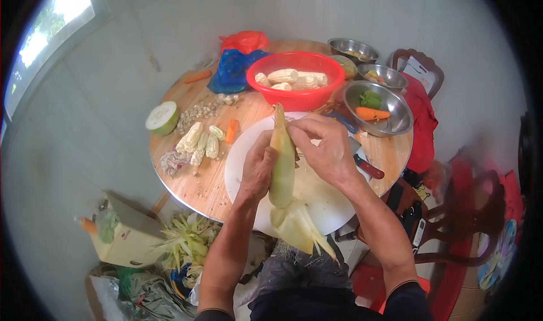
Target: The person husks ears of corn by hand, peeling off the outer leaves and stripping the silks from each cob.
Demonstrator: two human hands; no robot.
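Holding an ear of corn upright over a white board

Left hand (260, 165) wraps the ear of corn (282, 168) along its side, the grip closed around the pale green husk; right hand (323, 146) is at the upper end, thumb and fingers drawn in close to the tip, though I cannot tell whether that grip pinches the husk; the ear stands above the round white board (331, 205) on the wooden worktop (212, 182), and a loose husk leaf (298, 225) hangs just below it, past the board's near edge; beyond the hands, a red basin (294, 102) holds pale cobs (283, 76); to the right, a steel bowl (399, 123) holds a carrot (372, 113) and a green pepper (370, 99), with a knife (370, 167) nearer; to the left lie corn pieces (195, 138), an orange chunk (232, 130) and a cut gourd (162, 118)
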